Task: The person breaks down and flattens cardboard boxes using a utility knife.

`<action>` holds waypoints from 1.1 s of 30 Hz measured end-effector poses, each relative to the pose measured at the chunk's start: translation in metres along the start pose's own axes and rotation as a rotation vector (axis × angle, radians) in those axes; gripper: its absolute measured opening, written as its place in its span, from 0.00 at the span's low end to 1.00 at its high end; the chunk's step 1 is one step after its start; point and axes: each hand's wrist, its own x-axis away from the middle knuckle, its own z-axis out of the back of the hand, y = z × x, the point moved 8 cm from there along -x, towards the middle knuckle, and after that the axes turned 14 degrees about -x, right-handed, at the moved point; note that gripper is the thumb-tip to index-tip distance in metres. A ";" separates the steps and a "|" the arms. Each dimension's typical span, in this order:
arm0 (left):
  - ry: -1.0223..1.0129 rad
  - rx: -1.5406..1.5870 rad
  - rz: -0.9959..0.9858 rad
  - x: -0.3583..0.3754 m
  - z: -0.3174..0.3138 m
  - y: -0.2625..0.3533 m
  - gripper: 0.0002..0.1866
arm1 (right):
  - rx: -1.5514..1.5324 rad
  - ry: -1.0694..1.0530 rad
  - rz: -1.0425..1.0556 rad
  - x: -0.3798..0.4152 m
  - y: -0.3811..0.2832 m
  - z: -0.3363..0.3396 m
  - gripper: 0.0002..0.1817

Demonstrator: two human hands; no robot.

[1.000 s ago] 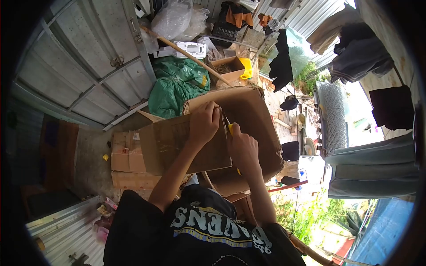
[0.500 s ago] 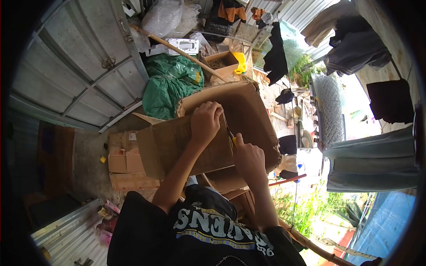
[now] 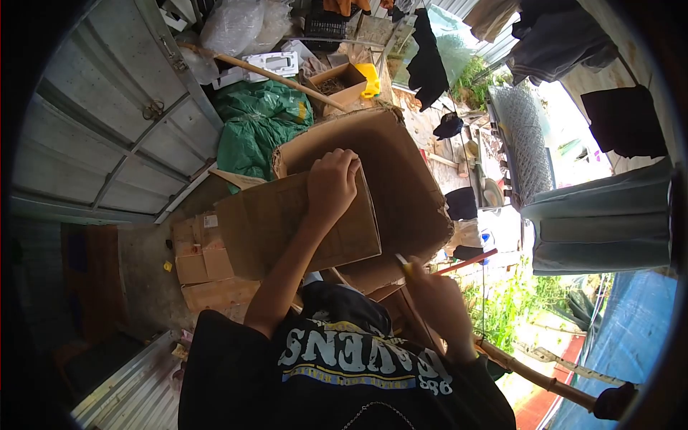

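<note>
Gripping the cardboard sheet (image 3: 301,222) with the left hand (image 3: 331,183), the right hand (image 3: 437,301) clutched a knife (image 3: 403,264), blade clear; realigning seemed next.

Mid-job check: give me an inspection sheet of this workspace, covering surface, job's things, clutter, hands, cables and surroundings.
Surface: bare concrete ground; no table seen.
Job's things: large brown cardboard sheet, held up at its top edge; a bigger brown cardboard piece behind it; yellow-handled cutter clear of the cardboard.
Clutter: flattened small cardboard boxes, crumpled green plastic sheet, long wooden pole, open small box, clear plastic bags.
Hands: left hand grips the sheet's edge; right hand holds the cutter near the body.
Cables: nothing seen.
Surroundings: corrugated metal wall, dark clothes hanging, wire mesh, green plants.
</note>
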 end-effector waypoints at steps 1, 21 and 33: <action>-0.008 0.015 0.008 0.000 0.001 -0.003 0.03 | -0.034 0.082 -0.014 0.010 0.002 0.024 0.19; -0.196 -0.404 -0.007 0.056 0.058 -0.009 0.17 | -1.323 0.196 -0.453 -0.261 0.161 -0.330 0.08; -0.398 -0.266 -0.108 0.093 0.044 0.001 0.33 | -2.160 -0.237 -0.667 -0.251 0.129 -0.426 0.14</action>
